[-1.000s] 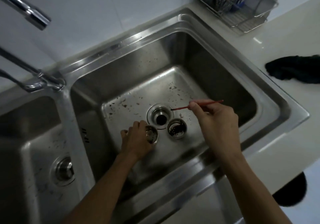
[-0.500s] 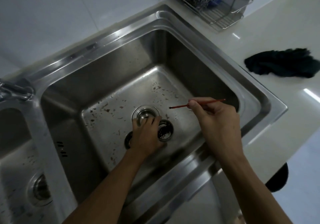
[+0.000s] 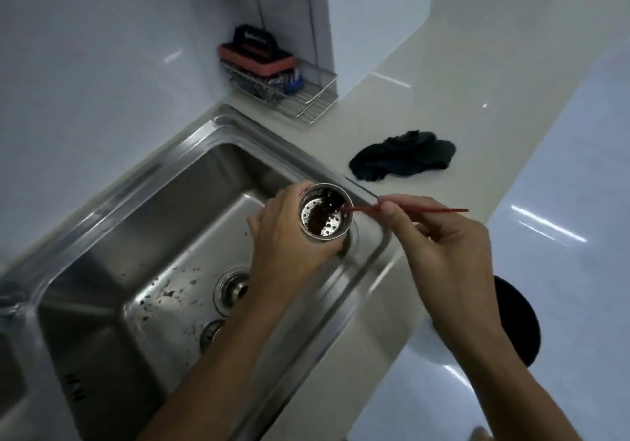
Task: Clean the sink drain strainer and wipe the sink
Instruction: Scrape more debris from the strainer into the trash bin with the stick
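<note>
The left hand (image 3: 283, 236) clamps its grip round a round steel drain strainer cup (image 3: 324, 217) above the steel sink (image 3: 191, 184). Right of that grip, the right hand (image 3: 446, 249) pinches a thin red stick (image 3: 436, 210), its tip inside the cup.

Left hand (image 3: 286, 236) in shot: bare, knuckles and tendons showing across back. Right hand (image 3: 443, 246) bare too, thumbnail (image 3: 388, 207) short, rounded. Left forearm (image 3: 211, 372), right forearm (image 3: 504, 372): both slim, uncovered down to frame edge. Dim light, finer detail lost.
</note>
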Demonstrator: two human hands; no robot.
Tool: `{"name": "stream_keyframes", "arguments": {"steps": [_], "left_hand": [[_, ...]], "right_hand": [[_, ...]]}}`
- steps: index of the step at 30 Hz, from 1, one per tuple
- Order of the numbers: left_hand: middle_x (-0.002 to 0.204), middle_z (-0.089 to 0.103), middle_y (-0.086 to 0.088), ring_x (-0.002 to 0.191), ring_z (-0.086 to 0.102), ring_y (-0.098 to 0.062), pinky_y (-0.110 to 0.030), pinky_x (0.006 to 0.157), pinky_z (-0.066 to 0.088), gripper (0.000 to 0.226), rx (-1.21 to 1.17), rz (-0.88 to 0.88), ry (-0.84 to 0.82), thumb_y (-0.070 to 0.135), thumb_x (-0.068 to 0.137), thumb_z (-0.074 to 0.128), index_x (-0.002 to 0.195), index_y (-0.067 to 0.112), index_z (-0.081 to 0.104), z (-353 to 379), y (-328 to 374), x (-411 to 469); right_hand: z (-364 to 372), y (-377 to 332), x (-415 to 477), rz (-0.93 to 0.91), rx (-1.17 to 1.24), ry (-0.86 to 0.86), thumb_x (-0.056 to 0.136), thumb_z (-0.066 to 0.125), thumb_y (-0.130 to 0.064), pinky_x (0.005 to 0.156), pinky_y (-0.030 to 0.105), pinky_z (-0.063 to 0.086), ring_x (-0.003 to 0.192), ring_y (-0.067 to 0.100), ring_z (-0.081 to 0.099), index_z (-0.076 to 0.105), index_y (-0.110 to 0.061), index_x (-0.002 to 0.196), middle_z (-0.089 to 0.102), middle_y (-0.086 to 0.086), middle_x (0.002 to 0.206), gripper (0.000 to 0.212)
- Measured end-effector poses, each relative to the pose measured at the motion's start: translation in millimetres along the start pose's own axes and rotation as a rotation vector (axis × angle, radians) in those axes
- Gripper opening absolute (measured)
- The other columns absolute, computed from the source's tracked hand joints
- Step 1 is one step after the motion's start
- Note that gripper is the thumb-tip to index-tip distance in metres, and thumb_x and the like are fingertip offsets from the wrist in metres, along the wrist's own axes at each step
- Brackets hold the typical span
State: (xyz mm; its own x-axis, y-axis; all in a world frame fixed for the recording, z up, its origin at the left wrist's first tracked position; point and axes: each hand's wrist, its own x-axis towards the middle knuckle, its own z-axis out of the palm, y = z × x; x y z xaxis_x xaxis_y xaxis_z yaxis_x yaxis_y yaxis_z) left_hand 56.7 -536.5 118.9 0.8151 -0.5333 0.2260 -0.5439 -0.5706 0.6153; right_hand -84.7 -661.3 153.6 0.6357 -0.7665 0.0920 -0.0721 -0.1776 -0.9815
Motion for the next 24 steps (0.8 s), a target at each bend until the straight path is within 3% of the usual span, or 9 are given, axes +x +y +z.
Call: {"name": "stream_keyframes", "arguments": {"steps": [3, 6, 12, 14, 17, 21, 24], "left_hand": [[0.122, 0.062, 0.016, 0.118, 0.054, -0.004, -0.043, 0.108, 0.037, 0.072, -0.066, 0.141, -0.005, 0.048, 0.070, 0.089, 0.131, 0.028, 0.057, 21.7, 75.8, 13.5], [0.126, 0.063, 0.009, 0.121, 0.058, -0.012, -0.049, 0.106, 0.043, 0.075, -0.070, 0.265, -0.037, 0.047, 0.071, 0.090, 0.133, 0.020, 0.059, 66.0, 144.5, 16.3], [0.124, 0.062, 0.010, 0.118, 0.060, -0.011, -0.041, 0.104, 0.043, 0.074, -0.117, 0.384, -0.225, 0.049, 0.071, 0.086, 0.133, 0.020, 0.058, 190.7, 223.7, -15.7], [0.124, 0.062, 0.010, 0.118, 0.060, -0.010, -0.044, 0.104, 0.044, 0.075, -0.139, 0.347, -0.317, 0.054, 0.071, 0.083, 0.134, 0.020, 0.058, 238.7, 228.7, -29.0], [0.123, 0.063, 0.004, 0.117, 0.063, -0.018, -0.053, 0.099, 0.050, 0.079, -0.169, 0.299, -0.429, 0.042, 0.069, 0.093, 0.135, 0.015, 0.060, 314.1, 217.2, -49.2], [0.122, 0.062, 0.005, 0.115, 0.064, -0.017, -0.051, 0.098, 0.052, 0.080, -0.150, 0.247, -0.513, 0.038, 0.070, 0.094, 0.137, 0.017, 0.058, 394.6, 183.9, -78.5], [0.121, 0.064, 0.004, 0.112, 0.064, -0.013, -0.045, 0.096, 0.054, 0.079, -0.125, 0.215, -0.538, 0.039, 0.069, 0.093, 0.137, 0.018, 0.058, 438.6, 155.8, -97.0]], "right_hand": [[-66.0, -6.7, 10.4, -0.049, 0.049, 0.080, 0.093, 0.072, -0.035, 0.077, 0.013, 0.054, 0.090, 0.005, 0.072, 0.080, -0.036, 0.095, 0.077, -0.022, 0.096, 0.008], [-137.1, 3.2, 18.0, -0.057, 0.036, 0.141, 0.092, 0.072, -0.033, 0.079, 0.010, 0.052, 0.093, 0.002, 0.072, 0.080, -0.037, 0.094, 0.077, -0.024, 0.097, 0.009], [-265.1, 75.1, 9.3, 0.092, -0.024, 0.206, 0.090, 0.072, -0.030, 0.076, 0.017, 0.057, 0.092, 0.001, 0.072, 0.081, -0.028, 0.085, 0.076, -0.025, 0.096, 0.010], [-291.2, 112.5, 3.3, 0.158, -0.027, 0.202, 0.090, 0.072, -0.030, 0.076, 0.013, 0.055, 0.094, -0.002, 0.071, 0.081, -0.028, 0.086, 0.076, -0.026, 0.095, 0.010], [-311.9, 178.0, -1.3, 0.229, -0.102, 0.210, 0.091, 0.072, -0.031, 0.079, 0.004, 0.048, 0.094, -0.010, 0.067, 0.080, -0.035, 0.093, 0.074, -0.030, 0.091, 0.009], [-313.8, 275.2, -3.3, 0.347, -0.218, 0.167, 0.091, 0.071, -0.035, 0.093, 0.013, 0.052, 0.091, -0.015, 0.065, 0.078, -0.038, 0.100, 0.068, -0.038, 0.093, 0.012], [-307.3, 338.1, -11.6, 0.400, -0.228, 0.198, 0.094, 0.069, -0.033, 0.098, 0.024, 0.055, 0.094, -0.009, 0.067, 0.079, -0.033, 0.104, 0.072, -0.031, 0.100, 0.014]]}}
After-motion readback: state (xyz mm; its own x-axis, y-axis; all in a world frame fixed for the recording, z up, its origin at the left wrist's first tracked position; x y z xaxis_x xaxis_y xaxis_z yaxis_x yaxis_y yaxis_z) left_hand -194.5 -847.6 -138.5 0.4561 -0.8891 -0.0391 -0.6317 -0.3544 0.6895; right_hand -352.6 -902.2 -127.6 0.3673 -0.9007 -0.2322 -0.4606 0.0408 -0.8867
